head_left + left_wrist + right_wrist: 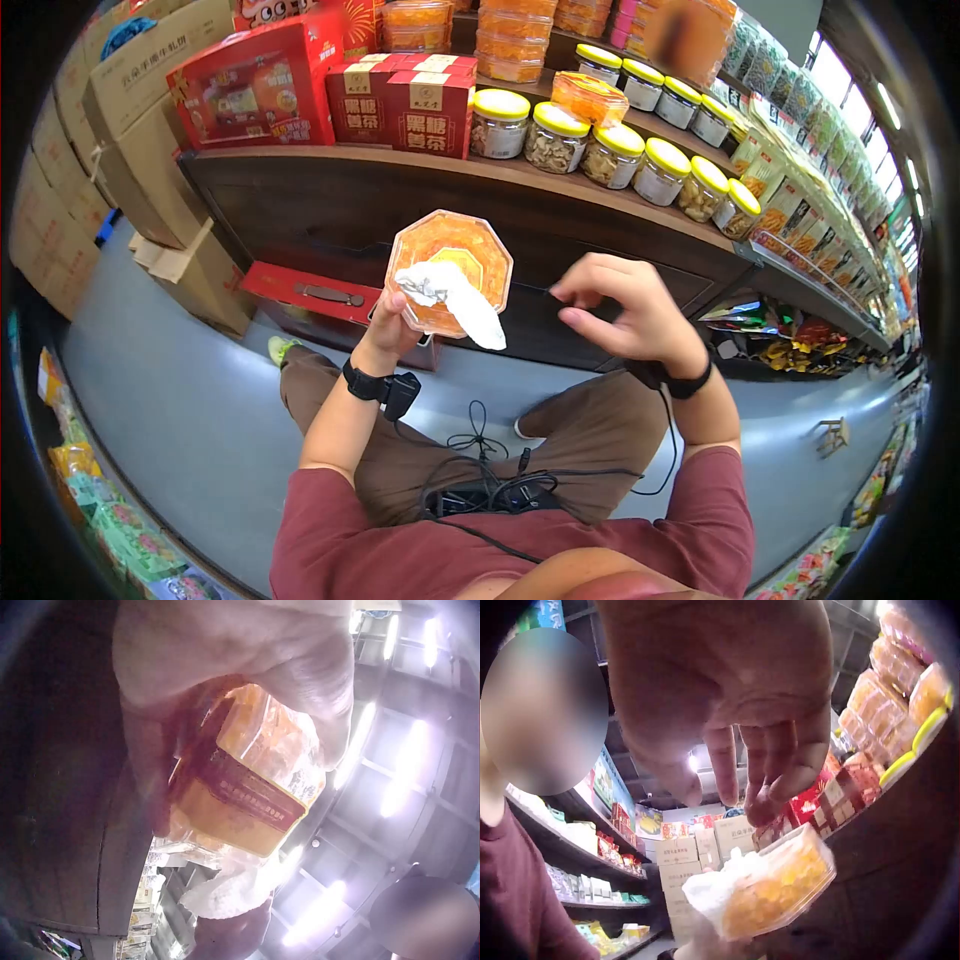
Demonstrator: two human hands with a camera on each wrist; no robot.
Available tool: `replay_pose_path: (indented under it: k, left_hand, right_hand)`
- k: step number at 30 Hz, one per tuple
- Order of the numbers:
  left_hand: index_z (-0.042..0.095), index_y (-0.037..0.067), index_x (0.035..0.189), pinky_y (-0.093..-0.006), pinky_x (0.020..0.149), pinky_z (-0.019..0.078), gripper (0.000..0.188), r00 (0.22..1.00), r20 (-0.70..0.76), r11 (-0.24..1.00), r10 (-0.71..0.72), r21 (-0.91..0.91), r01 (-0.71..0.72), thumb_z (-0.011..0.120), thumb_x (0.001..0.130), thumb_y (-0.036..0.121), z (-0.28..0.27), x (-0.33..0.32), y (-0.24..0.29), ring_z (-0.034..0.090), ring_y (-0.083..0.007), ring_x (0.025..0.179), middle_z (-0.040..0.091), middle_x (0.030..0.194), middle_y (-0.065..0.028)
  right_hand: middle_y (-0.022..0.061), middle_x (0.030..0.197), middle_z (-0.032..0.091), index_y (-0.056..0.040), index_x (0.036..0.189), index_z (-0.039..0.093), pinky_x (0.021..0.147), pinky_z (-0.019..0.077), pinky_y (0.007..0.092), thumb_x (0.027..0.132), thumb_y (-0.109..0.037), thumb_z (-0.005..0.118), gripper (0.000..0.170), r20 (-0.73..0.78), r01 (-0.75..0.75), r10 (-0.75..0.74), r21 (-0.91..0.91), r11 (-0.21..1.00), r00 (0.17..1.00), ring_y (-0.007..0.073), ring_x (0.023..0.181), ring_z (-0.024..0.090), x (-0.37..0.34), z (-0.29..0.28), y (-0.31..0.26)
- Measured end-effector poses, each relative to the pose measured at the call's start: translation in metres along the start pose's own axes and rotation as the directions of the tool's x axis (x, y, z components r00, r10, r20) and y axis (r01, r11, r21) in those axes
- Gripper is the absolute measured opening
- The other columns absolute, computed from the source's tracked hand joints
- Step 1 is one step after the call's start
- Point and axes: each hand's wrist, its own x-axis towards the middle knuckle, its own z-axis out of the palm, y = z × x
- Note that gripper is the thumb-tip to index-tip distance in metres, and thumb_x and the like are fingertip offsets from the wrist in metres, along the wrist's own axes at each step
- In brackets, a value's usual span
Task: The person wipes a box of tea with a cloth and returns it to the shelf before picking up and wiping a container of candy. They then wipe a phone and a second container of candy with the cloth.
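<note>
My left hand grips an octagonal clear plastic box of orange pieces by its near left edge, thumb at the rim. On the lid lies a crumpled white tissue, one end hanging past the box's near side. A yellow and red label shows on the box in the left wrist view. Held up to the right of the box, my right hand has loosely bent fingers and nothing in them. From the right wrist view, the box sits below these fingers, apart from them.
A dark wooden shelf in front carries red gift boxes, yellow-lidded jars and stacked orange boxes. Cartons stand at left. A red case lies on the floor. Black cables cross my lap.
</note>
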Motion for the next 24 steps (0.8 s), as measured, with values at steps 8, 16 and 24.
replay_pose_path:
  k: [8,16,24]
  left_hand:
    - [0.036,0.002,0.146,-0.0394,0.103,0.05,0.085,0.993,-0.113,0.998,0.014,-0.056,-0.021,0.073,0.084,0.048,-0.035,-0.012,-0.001,0.059,-0.0231,0.123,0.056,0.136,-0.0138]
    - [0.027,0.003,0.152,-0.0399,0.111,0.0424,0.095,0.954,-0.3,1.0,-0.012,-0.001,0.013,0.062,0.088,0.064,-0.074,-0.003,0.012,0.049,-0.024,0.134,0.046,0.147,-0.0154]
    - [0.019,0.005,0.156,-0.0415,0.116,0.0353,0.099,0.946,-0.313,0.993,-0.084,0.051,0.105,0.055,0.089,0.069,-0.085,-0.002,0.008,0.042,-0.0273,0.141,0.038,0.154,-0.0176]
  right_hand:
    - [0.0075,0.109,0.062,-0.0126,0.121,0.067,0.063,0.054,0.0317,0.079,-0.02,0.078,0.044,0.231,0.018,-0.035,0.075,0.997,0.972,0.0216,0.072,0.066,0.076,0.108,0.036]
    - [0.0056,0.103,0.065,-0.0168,0.12,0.068,0.063,0.0559,0.0356,0.079,-0.025,0.077,0.042,0.284,0.08,-0.071,-0.019,0.997,0.956,0.0261,0.077,0.069,0.108,0.163,0.09]
    - [0.0022,0.084,0.062,-0.0187,0.12,0.068,0.054,0.0523,0.0328,0.081,-0.015,0.074,0.04,0.217,0.134,-0.133,0.011,0.991,0.967,0.0214,0.064,0.065,0.12,0.191,0.131]
